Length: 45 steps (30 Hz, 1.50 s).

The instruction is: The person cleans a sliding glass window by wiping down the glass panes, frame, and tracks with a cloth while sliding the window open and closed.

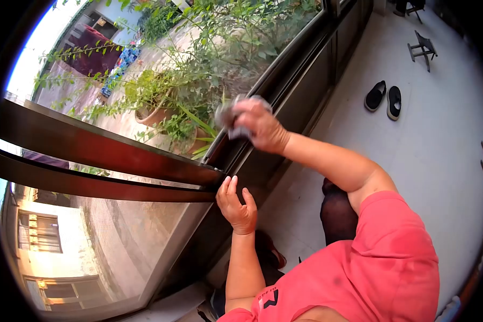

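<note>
My right hand is closed around a crumpled grey cloth, slightly smeared by motion. The cloth is at the lower edge of the window glass, beside the dark frame. Lower down, my left hand has its fingers stretched out and holds nothing. Its fingertips touch or nearly touch the dark window frame near the corner where the upright bars meet the sill.
Potted plants and leafy branches stand outside behind the glass. On the pale floor to the right lie two black shoes. A folding stool stands farther back. My knee is close to the lower wall panel.
</note>
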Each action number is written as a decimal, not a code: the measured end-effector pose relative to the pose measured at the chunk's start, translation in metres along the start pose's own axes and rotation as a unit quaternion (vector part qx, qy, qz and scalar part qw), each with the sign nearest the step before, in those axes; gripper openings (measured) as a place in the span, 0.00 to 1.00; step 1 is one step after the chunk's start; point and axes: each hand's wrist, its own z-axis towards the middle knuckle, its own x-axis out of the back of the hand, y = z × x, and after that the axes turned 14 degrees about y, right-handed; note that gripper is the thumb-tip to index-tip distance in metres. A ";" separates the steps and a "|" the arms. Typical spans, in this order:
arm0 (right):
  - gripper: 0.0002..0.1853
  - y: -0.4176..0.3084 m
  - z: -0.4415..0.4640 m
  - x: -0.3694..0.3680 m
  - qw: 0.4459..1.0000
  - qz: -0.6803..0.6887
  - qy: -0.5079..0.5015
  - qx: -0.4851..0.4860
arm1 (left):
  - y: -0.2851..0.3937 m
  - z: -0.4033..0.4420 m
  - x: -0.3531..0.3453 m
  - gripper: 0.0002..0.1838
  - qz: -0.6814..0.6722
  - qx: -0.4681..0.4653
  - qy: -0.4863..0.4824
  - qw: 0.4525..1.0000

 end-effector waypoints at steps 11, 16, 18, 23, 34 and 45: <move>0.18 0.066 0.037 0.091 0.925 -0.259 0.265 -0.087 | -0.002 0.000 0.007 0.21 -0.035 0.013 -0.009 0.999; 0.19 0.069 0.007 0.085 0.953 -0.239 0.155 -0.107 | -0.004 0.001 0.007 0.21 -0.046 0.016 -0.005 0.999; 0.21 0.053 -0.029 0.054 0.967 -0.235 0.078 -0.063 | -0.003 0.001 0.007 0.21 -0.052 0.021 -0.005 0.998; 0.17 -0.031 -0.048 0.011 0.995 -0.012 -0.095 -0.022 | -0.003 0.002 0.010 0.21 -0.059 0.031 -0.002 0.998; 0.14 0.029 -0.039 0.036 0.983 -0.172 0.053 -0.039 | -0.009 -0.001 0.011 0.20 -0.066 0.027 0.000 0.997; 0.14 0.051 -0.044 0.049 0.987 -0.151 0.041 -0.032 | -0.005 0.000 0.012 0.20 -0.063 0.037 0.015 0.997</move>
